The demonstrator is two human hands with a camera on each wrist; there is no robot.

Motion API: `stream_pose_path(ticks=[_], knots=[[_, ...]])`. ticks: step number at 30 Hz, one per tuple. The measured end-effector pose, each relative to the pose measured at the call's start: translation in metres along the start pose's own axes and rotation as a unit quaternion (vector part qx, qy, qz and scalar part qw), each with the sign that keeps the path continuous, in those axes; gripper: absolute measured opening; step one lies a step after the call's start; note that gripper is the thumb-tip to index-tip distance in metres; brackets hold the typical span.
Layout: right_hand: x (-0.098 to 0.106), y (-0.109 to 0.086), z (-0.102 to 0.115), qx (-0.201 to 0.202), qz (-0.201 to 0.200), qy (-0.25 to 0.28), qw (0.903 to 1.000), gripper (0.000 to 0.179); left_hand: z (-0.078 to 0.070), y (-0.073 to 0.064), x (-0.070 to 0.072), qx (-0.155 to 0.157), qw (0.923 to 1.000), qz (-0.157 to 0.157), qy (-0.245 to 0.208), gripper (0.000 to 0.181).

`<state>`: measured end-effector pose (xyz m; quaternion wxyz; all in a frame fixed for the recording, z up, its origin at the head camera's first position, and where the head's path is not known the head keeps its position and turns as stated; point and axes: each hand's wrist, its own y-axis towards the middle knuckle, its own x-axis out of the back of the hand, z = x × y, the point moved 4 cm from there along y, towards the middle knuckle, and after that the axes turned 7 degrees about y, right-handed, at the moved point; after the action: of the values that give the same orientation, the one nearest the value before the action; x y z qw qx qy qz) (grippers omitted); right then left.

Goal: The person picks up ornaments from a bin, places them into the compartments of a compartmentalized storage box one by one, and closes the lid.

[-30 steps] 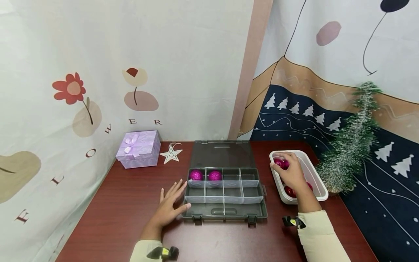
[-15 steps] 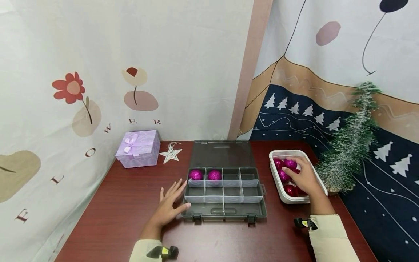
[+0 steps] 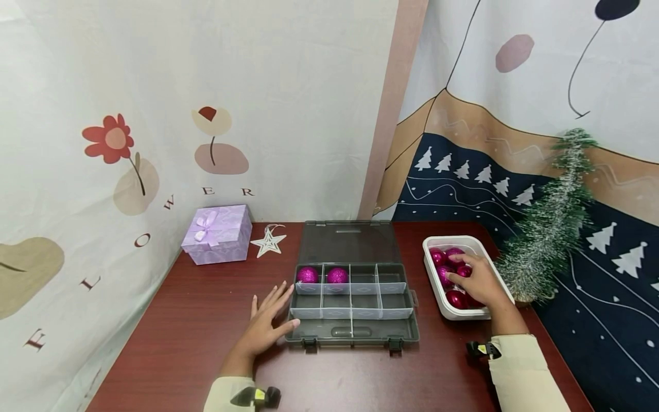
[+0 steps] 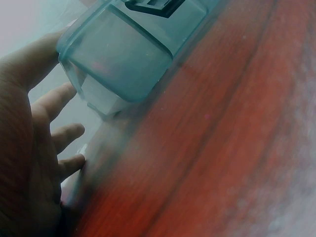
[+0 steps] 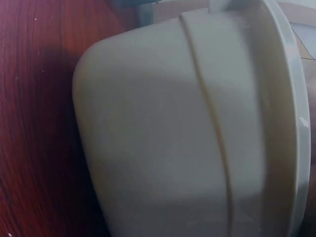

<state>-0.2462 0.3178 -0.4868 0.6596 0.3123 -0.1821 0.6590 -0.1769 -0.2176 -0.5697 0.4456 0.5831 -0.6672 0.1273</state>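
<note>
My left hand (image 3: 264, 327), fingers spread, rests at the left side of a dark see-through compartment box (image 3: 352, 332) whose lid lies back. In the left wrist view its fingers touch or nearly touch the box corner (image 4: 118, 59). Two glittery purple Christmas balls (image 3: 308, 275) sit in separate back-row compartments at the left. My right hand (image 3: 482, 281) reaches into a white plastic tub (image 3: 436, 294), fingers curved around a shiny red ball (image 3: 464, 270); whether they grip it is hard to tell. Several red and purple balls (image 3: 456, 298) lie about it. The right wrist view shows only the tub's outer wall (image 5: 158, 128).
A lilac gift box (image 3: 218, 236) and a white star ornament (image 3: 269, 243) stand at the back left of the brown table (image 3: 206, 303). A small frosted Christmas tree (image 3: 553, 229) stands right of the tub. Printed cloths hang behind.
The right hand has shifted rightward and toward me within the tub, from the balls at its far left to a red ball nearer its middle. The left hand has stayed in place.
</note>
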Motion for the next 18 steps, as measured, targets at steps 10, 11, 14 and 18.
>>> stream_pose_path(ticks=[10,11,14,18], knots=[[-0.0010,-0.0007,-0.0054,-0.037,0.043,-0.027,0.9980,0.050,-0.0079,0.0025,0.0045,0.029,0.9992,0.027,0.005,0.083],[-0.0015,-0.0007,-0.0060,-0.037,0.047,-0.028,0.9978,0.051,-0.0088,0.0029,0.0050,0.033,0.9990,0.030,0.006,0.084],[-0.0029,-0.0002,-0.0080,-0.037,0.054,-0.030,0.9974,0.052,-0.0096,0.0032,0.0051,0.041,0.9981,0.041,0.019,0.085],[-0.0037,0.0011,-0.0095,-0.030,0.054,-0.033,0.9975,0.052,-0.0088,0.0033,0.0044,0.043,0.9978,0.043,0.026,0.085]])
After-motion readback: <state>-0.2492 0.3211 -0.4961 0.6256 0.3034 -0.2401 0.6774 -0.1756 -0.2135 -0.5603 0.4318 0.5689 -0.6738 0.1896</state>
